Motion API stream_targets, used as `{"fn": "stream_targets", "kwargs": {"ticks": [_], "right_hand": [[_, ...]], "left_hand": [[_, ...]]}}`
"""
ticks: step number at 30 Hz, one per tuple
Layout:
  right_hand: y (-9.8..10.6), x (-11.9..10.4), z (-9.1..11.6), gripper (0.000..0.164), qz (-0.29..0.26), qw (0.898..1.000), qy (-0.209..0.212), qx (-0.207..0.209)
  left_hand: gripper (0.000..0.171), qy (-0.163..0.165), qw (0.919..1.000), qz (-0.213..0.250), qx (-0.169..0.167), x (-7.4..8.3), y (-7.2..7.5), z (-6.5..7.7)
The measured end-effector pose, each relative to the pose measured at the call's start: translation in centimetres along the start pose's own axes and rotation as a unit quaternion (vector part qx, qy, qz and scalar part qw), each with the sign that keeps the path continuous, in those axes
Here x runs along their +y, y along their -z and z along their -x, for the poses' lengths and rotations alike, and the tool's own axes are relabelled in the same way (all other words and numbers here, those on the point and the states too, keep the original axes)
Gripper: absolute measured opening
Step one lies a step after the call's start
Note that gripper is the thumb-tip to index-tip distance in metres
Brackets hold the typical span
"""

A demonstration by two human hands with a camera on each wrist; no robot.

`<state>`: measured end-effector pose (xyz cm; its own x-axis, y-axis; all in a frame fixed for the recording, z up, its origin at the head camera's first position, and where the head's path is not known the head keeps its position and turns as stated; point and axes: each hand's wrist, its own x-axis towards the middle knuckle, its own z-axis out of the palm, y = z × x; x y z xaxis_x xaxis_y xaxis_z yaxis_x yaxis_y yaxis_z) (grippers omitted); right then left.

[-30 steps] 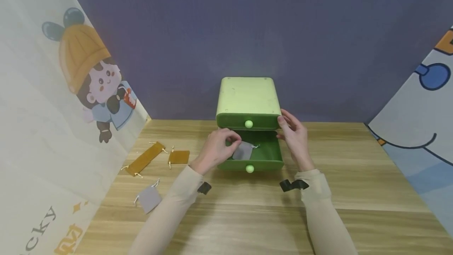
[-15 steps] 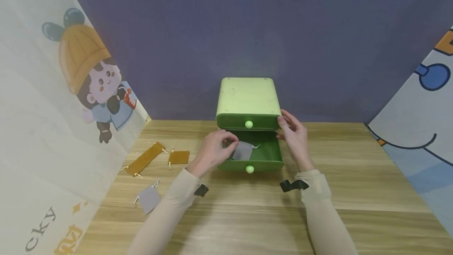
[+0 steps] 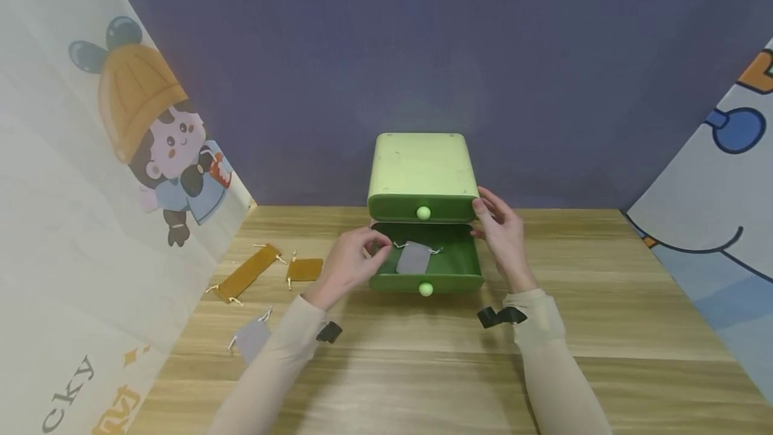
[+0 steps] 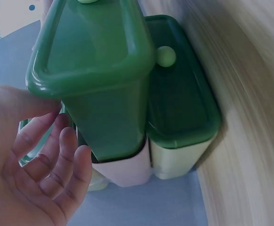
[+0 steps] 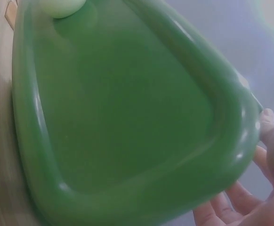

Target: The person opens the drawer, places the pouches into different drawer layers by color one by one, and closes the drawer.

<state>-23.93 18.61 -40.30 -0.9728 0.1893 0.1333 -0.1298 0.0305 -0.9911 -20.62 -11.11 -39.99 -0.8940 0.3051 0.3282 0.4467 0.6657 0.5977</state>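
A grey drawstring pouch (image 3: pixel 413 258) lies flat inside the pulled-out green drawer (image 3: pixel 457 257) of a light green cabinet (image 3: pixel 423 163). My left hand (image 3: pixel 345 264) hovers at the drawer's left edge, thumb and fingers bent and nothing visible between them. Seen from the left wrist, that hand's fingers (image 4: pixel 57 172) are loosely curled beside the drawer. My right hand (image 3: pixel 506 240) rests against the cabinet's right side, with the thumb at the front corner of the closed top drawer (image 3: pixel 449 207). In the right wrist view, its fingers (image 5: pixel 243 197) sit beside the drawer front.
On the wooden table (image 3: pixel 580 327) to the left lie a long brown pouch (image 3: pixel 249 274), a small brown pouch (image 3: pixel 306 269) and another grey pouch (image 3: pixel 250 337), partly behind the left forearm. The left wrist view shows a closed lower drawer (image 4: pixel 181 99). A dark wall (image 3: pixel 302 86) stands behind.
My left hand has moved left, away from the grey pouch in the drawer, uncovering its left cord. My right hand has stayed at the cabinet's side.
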Motion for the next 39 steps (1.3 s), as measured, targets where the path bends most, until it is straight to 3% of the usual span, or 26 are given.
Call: {"fn": "stream_targets", "kwargs": {"ticks": [13,30,39], "right_hand": [[0.0,0.2,0.1,0.054,-0.009,1.000,-0.002,0.010],[0.0,0.2,0.1,0.052,-0.011,1.000,0.001,0.011],[0.0,0.1,0.0,0.054,-0.007,1.000,0.000,0.006]], "left_hand": [[0.012,0.011,0.9997,-0.022,-0.001,-1.5,1.6,1.3],[0.012,0.014,0.9994,-0.032,0.001,-2.3,1.9,3.3],[0.010,0.016,0.9988,-0.041,0.020,-3.2,2.2,4.4]]}}
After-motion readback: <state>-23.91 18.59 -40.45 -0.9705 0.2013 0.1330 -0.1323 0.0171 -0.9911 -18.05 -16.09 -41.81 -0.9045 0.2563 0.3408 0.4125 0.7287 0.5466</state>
